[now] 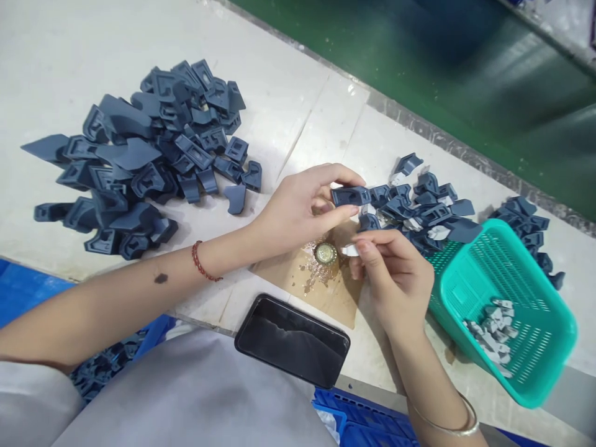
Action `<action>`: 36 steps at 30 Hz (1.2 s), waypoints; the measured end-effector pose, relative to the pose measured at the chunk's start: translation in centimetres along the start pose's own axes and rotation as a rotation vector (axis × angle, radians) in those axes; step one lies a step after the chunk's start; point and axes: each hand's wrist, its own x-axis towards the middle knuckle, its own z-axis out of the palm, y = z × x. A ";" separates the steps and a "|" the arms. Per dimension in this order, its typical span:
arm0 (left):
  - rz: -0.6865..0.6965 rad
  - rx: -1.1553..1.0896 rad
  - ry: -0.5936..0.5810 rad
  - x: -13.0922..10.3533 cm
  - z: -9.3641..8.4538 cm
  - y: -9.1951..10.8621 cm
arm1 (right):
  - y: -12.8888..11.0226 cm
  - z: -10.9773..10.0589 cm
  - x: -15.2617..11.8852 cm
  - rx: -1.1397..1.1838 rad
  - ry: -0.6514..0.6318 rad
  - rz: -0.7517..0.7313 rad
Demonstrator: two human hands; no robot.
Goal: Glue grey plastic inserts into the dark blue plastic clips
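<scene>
My left hand [321, 198] is closed on a dark blue-grey plastic part [350, 196], its hollow side turned up toward me. Pinched between the thumb and fingers of my right hand [395, 273] is a small white plastic piece [350, 250]. Just below the two hands, a small round cap [325, 253] with a yellowish, shiny content sits on a brown cardboard sheet [298, 279], which has wet-looking splashes around it. Beyond my fingers lies a group of blue-grey parts [433, 214], some with white pieces on or among them.
A large heap of blue-grey parts [153, 149] covers the table's left side. At right stands a green basket [554, 323] holding white pieces [496, 335], with more blue-grey parts [526, 217] behind it. A black phone [293, 341] lies at the near edge, above blue crates [372, 422].
</scene>
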 end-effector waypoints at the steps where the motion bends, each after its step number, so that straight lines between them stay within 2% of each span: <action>1: -0.008 0.022 0.018 0.1 -0.1 0.0 | -0.1 0.0 0.1 0.042 0.002 0.016; 5: -0.050 0.048 0.058 0.8 -0.6 -0.6 | -0.1 -0.5 0.4 0.157 -0.049 0.095; 9: -0.083 0.047 0.024 1.2 -1.1 -1.5 | 0.0 -0.9 0.5 0.293 -0.113 0.155; 15: 0.028 0.286 0.059 0.7 -1.9 -1.7 | 0.1 -1.1 0.6 0.384 -0.120 0.151; 19: 0.096 0.480 0.045 0.9 -3.0 -0.4 | 0.2 -1.4 0.4 0.335 -0.085 0.102; 22: 0.133 0.748 -0.011 1.0 -4.4 1.7 | 0.1 -1.3 0.1 0.227 -0.051 0.069; 26: 0.103 1.105 -0.099 0.2 -6.6 4.0 | -0.1 -0.9 -0.2 0.173 0.033 0.011; 30: 0.110 1.244 -0.224 -1.0 -7.9 4.4 | -0.3 -0.9 -0.3 0.090 0.053 -0.049; 36: 0.037 1.351 -0.230 -1.4 -7.8 4.4 | -0.3 -1.0 0.1 0.073 0.012 -0.026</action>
